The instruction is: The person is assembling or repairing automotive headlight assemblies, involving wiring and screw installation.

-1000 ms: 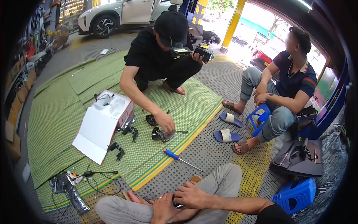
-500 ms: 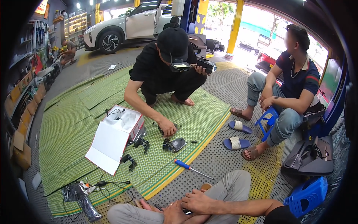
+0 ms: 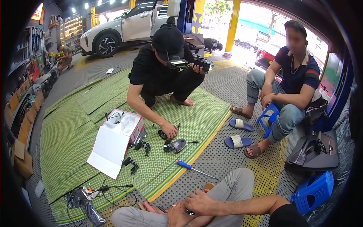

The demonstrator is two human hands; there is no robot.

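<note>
Head cam: the left hand (image 3: 176, 216) and right hand (image 3: 200, 203) are bunched together down at 6 o'clock, with a small dark thing (image 3: 190, 212) peeking out between them, though honestly I can't tell if either one's actually gripping it. Going from there, a blue-handled screwdriver (image 3: 185, 165) lies at 12, an open white box (image 3: 107, 147) sits around 10 on the green mat (image 3: 72, 151), and a blue plastic stool (image 3: 314, 193) is over at 3.

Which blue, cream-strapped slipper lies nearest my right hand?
The lower blue, cream-strapped slipper in the picture; its twin lies beyond, farther from your right hand.
</note>
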